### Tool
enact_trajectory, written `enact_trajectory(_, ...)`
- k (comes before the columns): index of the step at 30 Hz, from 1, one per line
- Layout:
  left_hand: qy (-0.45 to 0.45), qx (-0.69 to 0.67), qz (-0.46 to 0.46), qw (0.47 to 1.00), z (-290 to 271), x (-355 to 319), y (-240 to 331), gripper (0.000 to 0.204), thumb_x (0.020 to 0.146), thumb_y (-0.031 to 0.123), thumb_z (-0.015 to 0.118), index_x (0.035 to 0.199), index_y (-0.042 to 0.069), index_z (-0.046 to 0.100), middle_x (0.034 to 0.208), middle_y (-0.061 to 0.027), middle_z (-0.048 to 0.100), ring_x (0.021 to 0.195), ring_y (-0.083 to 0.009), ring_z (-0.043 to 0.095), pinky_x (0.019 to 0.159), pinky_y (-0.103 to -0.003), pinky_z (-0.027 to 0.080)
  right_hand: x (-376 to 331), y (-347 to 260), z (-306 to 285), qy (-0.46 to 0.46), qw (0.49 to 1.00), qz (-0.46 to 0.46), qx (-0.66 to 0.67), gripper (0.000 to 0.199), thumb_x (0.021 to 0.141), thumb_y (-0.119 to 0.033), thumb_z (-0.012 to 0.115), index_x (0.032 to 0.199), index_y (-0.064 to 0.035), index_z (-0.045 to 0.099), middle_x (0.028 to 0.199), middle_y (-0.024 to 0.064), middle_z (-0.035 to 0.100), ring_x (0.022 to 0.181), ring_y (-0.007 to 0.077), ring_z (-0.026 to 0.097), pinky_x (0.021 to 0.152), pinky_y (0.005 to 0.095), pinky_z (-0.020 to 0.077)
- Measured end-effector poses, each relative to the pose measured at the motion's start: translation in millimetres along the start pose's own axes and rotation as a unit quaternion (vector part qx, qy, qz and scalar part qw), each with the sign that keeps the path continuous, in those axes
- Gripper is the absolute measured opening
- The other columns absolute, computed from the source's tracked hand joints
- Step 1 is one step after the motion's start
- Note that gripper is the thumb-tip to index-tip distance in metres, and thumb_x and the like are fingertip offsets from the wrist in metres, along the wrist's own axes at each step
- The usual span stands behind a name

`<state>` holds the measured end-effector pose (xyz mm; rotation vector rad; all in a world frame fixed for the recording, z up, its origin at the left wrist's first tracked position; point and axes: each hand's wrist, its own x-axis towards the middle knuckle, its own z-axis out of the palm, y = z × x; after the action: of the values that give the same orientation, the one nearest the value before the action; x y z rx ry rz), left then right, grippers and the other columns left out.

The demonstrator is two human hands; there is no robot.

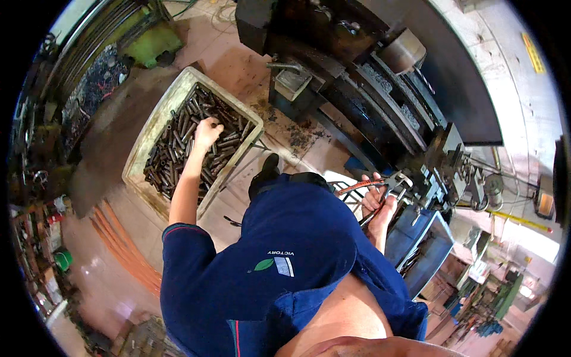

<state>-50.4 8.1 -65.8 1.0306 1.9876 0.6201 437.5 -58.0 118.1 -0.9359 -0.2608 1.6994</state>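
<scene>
On my left, my left hand (207,132) reaches over a heap of dark metal tubes (175,152) in a cream plastic crate (138,134). Its fingers are curled, and what looks like the dark end of one tube shows between them. At the machine on my right, my right hand (379,214) is closed round an orange-handled tool (357,186) that looks like pliers. The metal head (397,180) lies close to the machine's fittings. A short bright metal piece (402,194) shows beside the fingers; whether it is gripped cannot be made out.
A dark lathe-like machine (380,107) with metal shavings stands ahead and to the right. A blue bin (429,253) sits below its near end. Long copper-coloured bars (122,247) lie on the floor at left, and a green machine (151,44) stands at the far left.
</scene>
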Motion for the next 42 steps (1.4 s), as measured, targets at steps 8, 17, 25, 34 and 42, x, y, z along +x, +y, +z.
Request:
enact_trajectory(8, -0.024, 0.222, 0.015, 0.975, 40, 20, 42, 0.034, 0.067, 0.026, 0.061, 0.091, 0.001, 0.064, 0.091, -0.0191, 0.063, 0.089, -0.0317, 0.061, 0.077, -0.039, 0.048, 8, 12, 14, -0.011, 1.0, 0.018, -0.009, 0.066, 0.075, -0.039, 0.06, 0.123, 0.0002, 0.038, 0.118, 0.021, 0.048, 0.047, 0.0038, 0.032, 0.043, 0.0159, 0.0307)
enact_trajectory(17, -0.063, 0.275, -0.063, 0.957, 68, 47, 40, 0.034, 0.073, 0.025, 0.058, 0.098, 0.003, 0.062, 0.106, -0.0174, 0.06, 0.1, -0.0303, 0.058, 0.08, -0.04, 0.047, 3, 12, 11, 0.057, 0.998, 0.029, 0.025, 0.054, 0.075, -0.024, 0.045, 0.122, 0.0011, 0.04, 0.113, 0.0248, 0.052, 0.047, 0.0048, 0.031, 0.043, 0.0166, 0.0299)
enact_trajectory(25, -0.058, -0.178, -0.098, 0.977, 16, 12, 10, 0.03, 0.073, 0.025, 0.058, 0.073, -0.004, 0.055, 0.058, -0.0099, 0.055, 0.044, -0.0188, 0.056, 0.041, -0.029, 0.043, 0, 10, -1, 0.028, 0.998, -0.005, -0.053, 0.057, 0.077, -0.038, 0.054, 0.117, 0.0002, 0.044, 0.125, 0.0216, 0.046, 0.048, 0.0033, 0.029, 0.044, 0.015, 0.0279)
enact_trajectory(34, -0.076, -0.421, 0.116, 0.896, -42, -87, 182, 0.027, 0.083, 0.023, 0.052, 0.086, -0.004, 0.053, 0.061, -0.0101, 0.057, 0.051, -0.0204, 0.06, 0.047, -0.027, 0.046, 31, -11, 65, -0.045, 0.947, 0.054, -0.314, 0.057, 0.059, -0.008, 0.045, 0.114, 0.0034, 0.047, 0.102, 0.0188, 0.058, 0.043, 0.0033, 0.038, 0.038, 0.0162, 0.0243)
enact_trajectory(42, -0.382, -0.342, 0.204, 0.834, 33, -125, 294, 0.019, 0.084, 0.013, 0.055, 0.09, -0.005, 0.057, 0.057, -0.0031, 0.053, 0.045, -0.0114, 0.052, 0.044, -0.024, 0.043, 38, -4, 97, -0.121, 0.864, 0.055, -0.486, 0.035, 0.056, -0.017, 0.056, 0.086, 0.0015, 0.055, 0.073, 0.0058, 0.054, 0.067, 0.0148, 0.048, 0.059, 0.0263, 0.0368)
